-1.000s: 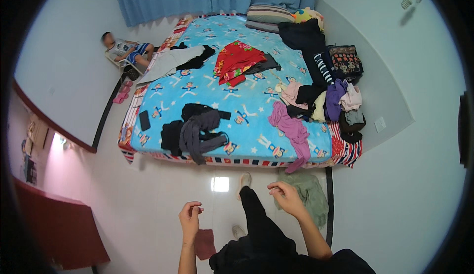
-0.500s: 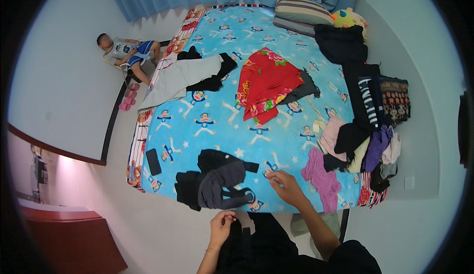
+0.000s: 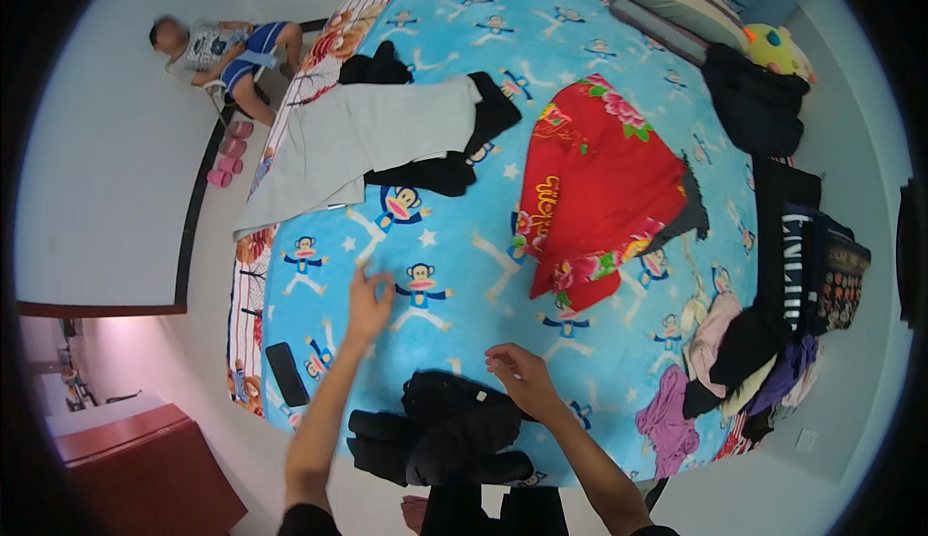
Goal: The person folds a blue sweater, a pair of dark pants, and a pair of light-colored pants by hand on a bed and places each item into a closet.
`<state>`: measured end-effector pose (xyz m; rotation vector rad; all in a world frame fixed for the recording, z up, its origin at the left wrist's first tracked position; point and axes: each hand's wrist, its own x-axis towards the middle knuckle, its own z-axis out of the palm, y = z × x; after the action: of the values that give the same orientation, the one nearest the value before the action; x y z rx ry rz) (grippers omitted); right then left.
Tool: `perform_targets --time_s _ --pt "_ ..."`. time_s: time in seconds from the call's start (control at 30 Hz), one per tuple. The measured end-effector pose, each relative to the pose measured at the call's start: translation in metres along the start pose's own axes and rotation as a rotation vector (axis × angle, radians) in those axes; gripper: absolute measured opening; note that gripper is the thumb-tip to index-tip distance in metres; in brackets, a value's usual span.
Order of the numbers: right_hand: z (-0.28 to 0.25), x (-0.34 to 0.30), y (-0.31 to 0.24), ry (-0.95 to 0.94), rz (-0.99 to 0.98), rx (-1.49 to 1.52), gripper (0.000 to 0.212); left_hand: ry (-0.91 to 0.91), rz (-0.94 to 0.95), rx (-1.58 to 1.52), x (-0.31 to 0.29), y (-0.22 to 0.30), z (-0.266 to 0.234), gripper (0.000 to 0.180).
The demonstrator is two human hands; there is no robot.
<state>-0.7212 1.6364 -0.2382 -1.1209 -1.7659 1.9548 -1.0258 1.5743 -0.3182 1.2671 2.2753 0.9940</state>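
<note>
Hovering empty, left hand (image 3: 369, 308) and right hand (image 3: 525, 379) were apart; black clothes (image 3: 459, 432) near on the bed (image 3: 454, 258) lay bunched, nowhere near folded.

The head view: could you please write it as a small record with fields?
Left hand: holding nothing visible, over the blue blanket
Right hand: holding nothing visible, near the dark clothes; contact unclear
Right of centre: red floral cloth
Left side: pale grey garment, black phone
Right side: pink-purple garment, mixed clothes
Far left: seated person
</note>
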Motion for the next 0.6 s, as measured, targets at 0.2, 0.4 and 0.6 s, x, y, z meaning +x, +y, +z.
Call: perform_targets --time_s 0.2,0.4,0.6 --pt "0.011 0.063 0.047 0.014 0.055 0.013 0.018 0.066 0.226 0.693 0.178 -0.1 0.012 0.05" --pt "0.007 0.03 0.069 0.001 0.142 -0.091 0.017 0.016 0.053 0.535 0.243 -0.119 -0.001 0.066" --pt "-0.011 -0.036 0.068 0.053 0.311 -0.035 0.02 -0.211 0.243 0.454 0.238 -0.075 0.01 0.049"
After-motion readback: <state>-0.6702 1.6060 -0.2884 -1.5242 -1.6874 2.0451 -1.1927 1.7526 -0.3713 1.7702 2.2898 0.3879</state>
